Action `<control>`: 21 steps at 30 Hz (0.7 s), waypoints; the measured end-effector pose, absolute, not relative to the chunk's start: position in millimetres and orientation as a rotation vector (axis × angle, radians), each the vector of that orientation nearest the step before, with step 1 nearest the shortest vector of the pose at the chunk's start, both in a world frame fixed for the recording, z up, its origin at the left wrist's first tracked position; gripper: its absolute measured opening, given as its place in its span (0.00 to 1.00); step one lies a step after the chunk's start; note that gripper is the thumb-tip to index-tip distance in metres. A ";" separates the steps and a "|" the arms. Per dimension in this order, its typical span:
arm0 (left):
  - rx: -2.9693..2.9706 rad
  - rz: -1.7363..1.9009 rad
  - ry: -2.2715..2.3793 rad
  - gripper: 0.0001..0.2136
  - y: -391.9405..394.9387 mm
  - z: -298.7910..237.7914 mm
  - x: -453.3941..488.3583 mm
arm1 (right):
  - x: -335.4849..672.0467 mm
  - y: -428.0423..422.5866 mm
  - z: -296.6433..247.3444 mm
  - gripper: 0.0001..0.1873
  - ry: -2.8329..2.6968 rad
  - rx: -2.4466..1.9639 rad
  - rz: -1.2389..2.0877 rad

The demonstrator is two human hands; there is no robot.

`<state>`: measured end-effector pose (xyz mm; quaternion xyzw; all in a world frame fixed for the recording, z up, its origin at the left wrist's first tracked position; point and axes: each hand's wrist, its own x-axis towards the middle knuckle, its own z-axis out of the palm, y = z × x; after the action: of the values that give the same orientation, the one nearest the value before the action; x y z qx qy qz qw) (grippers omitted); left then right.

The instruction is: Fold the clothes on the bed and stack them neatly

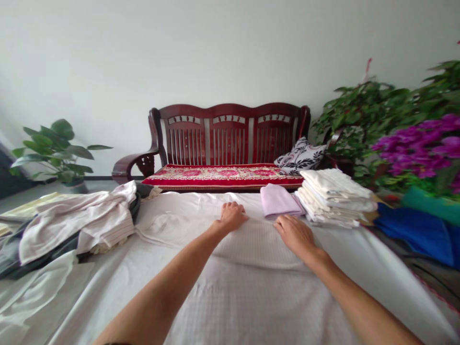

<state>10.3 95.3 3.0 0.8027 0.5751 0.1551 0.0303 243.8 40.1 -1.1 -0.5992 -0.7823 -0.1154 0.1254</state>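
A whitish ribbed knit garment [258,244] lies spread over the white-covered table, with a sleeve-like part stretched out to the left. My left hand [233,216] rests at the garment's far edge, its fingers curled down onto the knit. At the far right part of that edge, my right hand [295,235] is closed, fingers bent over the cloth. The fingertips of both hands are partly hidden. Just beyond my right hand is a folded lilac cloth [280,201]. Beside it rises a stack of folded white clothes [334,196].
Loose clothes [79,218] lie heaped on the table's left side. A white sheet [388,282] covers the tabletop. Behind it stands a wooden bench [226,136] with a patterned cushion [302,155]. Blue fabric [417,232] and purple flowers [422,143] are at the right, a potted plant [63,148] at the left.
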 end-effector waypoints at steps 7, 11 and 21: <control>2.489 0.531 1.779 0.11 101.4 -7.6 13.1 | 241.6 18.3 -8.0 0.23 -2.330 -1.771 -0.444; 2.524 0.548 1.729 0.11 106.3 -14.8 7.8 | 254.5 14.1 -20.5 0.29 -2.401 -1.821 -0.360; 2.563 0.681 1.744 0.13 81.1 -3.2 -52.9 | 264.5 12.8 -16.8 0.30 -2.373 -1.869 -0.378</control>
<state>-52.9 81.1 -3.2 0.8073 0.5495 0.2145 -0.0161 264.5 12.8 -16.8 -0.6133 -0.7786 -0.1239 0.0486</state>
